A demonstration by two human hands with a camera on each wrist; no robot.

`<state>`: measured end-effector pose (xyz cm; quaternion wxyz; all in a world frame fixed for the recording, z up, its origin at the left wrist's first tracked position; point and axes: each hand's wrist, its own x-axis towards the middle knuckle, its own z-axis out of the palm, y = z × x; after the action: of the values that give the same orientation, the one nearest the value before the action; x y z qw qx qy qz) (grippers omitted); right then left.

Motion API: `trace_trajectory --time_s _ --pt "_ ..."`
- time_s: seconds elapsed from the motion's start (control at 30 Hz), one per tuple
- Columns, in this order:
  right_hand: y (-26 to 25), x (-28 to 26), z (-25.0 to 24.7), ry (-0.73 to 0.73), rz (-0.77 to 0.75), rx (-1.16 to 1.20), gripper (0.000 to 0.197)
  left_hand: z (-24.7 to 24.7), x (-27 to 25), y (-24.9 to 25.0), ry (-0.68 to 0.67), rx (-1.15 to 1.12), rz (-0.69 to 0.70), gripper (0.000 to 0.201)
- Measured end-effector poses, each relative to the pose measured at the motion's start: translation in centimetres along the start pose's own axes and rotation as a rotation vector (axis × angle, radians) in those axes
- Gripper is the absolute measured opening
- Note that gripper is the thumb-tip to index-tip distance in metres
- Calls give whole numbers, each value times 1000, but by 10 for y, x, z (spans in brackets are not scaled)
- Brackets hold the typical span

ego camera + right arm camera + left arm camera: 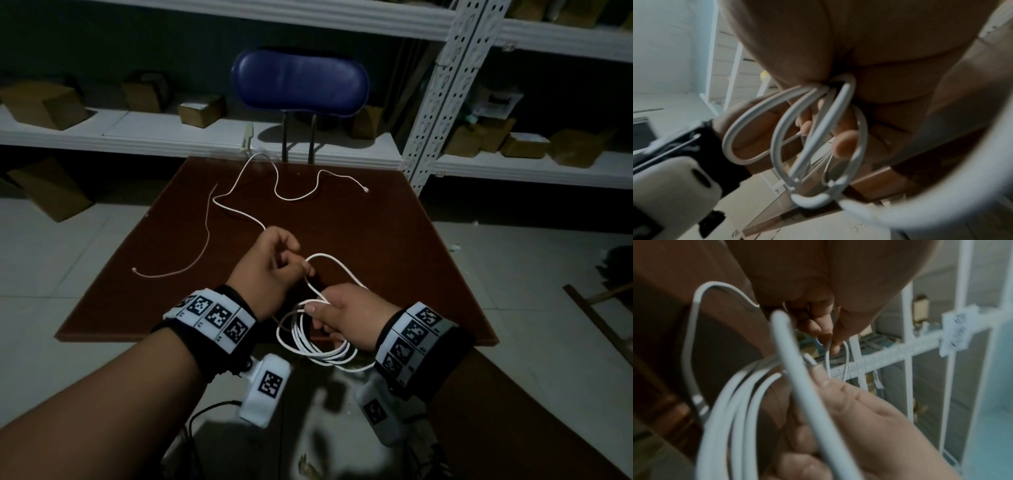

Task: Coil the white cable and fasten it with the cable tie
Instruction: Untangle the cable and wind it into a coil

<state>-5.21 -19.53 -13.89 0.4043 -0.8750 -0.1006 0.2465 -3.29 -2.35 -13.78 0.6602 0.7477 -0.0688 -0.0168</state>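
R hand [346,317] grips coil [318,346] at table's [428,274] near edge; L hand [270,270] pinches next loop, just beside. Loose cable [239,209] trails twd far edge, L side nearer.

Dim, shadowy room; wrist views blurred, distorted.

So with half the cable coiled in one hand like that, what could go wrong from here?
The coiled loops hang unfastened from the right hand, so a looser grip could let them spring apart. The uncoiled cable still snakes across the brown table, and its far plug might snag or whip as the left hand pulls it in. The thin separate strand on the table could get dragged along.
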Motion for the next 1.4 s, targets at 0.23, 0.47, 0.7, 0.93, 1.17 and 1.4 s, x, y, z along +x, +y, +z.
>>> trace_trajectory --time_s 0.23,0.47,0.7,0.93,1.17,1.4 --pt "-5 -7 -10 -59 -98 -21 32 -10 1 4 -97 274 -31 28" --pt "3 -13 -28 -32 -141 429 32 -36 2 7 -175 520 58 13" --pt "10 -9 -34 150 -105 446 35 -31 0 11 -255 -14 -275 21" --pt "10 0 -27 456 -118 448 36 -10 -9 11 -216 -317 -420 33" --pt "-3 -1 -20 588 -121 485 33 2 -9 18 -188 -451 -539 97" --pt "0 6 -14 644 -119 416 34 10 -17 17 -185 -520 -329 22"
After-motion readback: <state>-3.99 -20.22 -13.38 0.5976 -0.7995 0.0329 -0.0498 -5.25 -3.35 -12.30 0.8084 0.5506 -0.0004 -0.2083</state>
